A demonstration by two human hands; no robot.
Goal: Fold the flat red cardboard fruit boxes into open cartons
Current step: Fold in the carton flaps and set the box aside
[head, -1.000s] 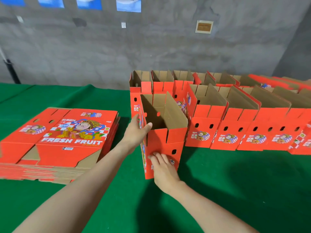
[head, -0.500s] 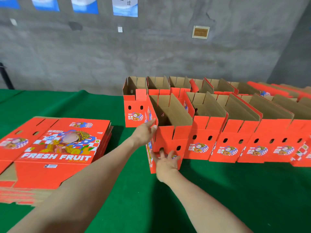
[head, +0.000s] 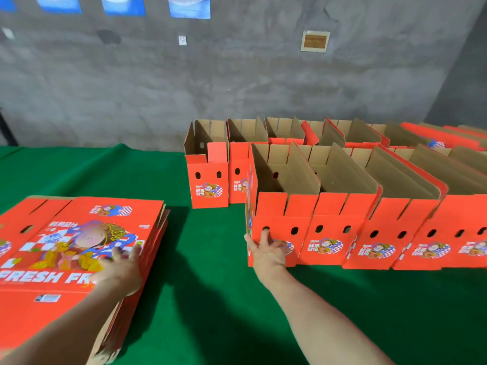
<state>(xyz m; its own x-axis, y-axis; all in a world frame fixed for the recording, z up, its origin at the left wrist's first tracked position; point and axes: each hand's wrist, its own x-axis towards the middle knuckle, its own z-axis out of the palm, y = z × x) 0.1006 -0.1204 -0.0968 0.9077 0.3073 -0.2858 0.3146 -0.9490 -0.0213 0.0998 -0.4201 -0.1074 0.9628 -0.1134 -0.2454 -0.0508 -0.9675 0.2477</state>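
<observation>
- Your left hand (head: 118, 270) lies on the top sheet of the stack of flat red cardboard fruit boxes (head: 66, 306), close to the stack's right edge. Its fingers are spread and fairly straight, grasping nothing, though motion blur softens them.
- The top sheet reads "FRESH FR", with the rest hidden under your hand. Above the lettering are a cartoon figure and Chinese characters too blurred to read, and below it a small barcode sticker (head: 47, 298).
- The stack rests on a green cloth-covered table (head: 210, 299).
- Right of the stack, your right hand (head: 266, 252) is released. Its straight, splayed fingers press flat against the front wall of an open red cardboard carton (head: 279, 214), which stands upright with its brown inside showing.
- Further right of the stack, a front row of folded red cartons (head: 387, 225) continues from that carton, side by side and touching. A back row of open cartons (head: 208, 177) stands behind it.
- Beyond the stack rises a grey concrete wall (head: 237, 83) with blue posters (head: 189, 6) and a small framed plaque (head: 315, 41).
</observation>
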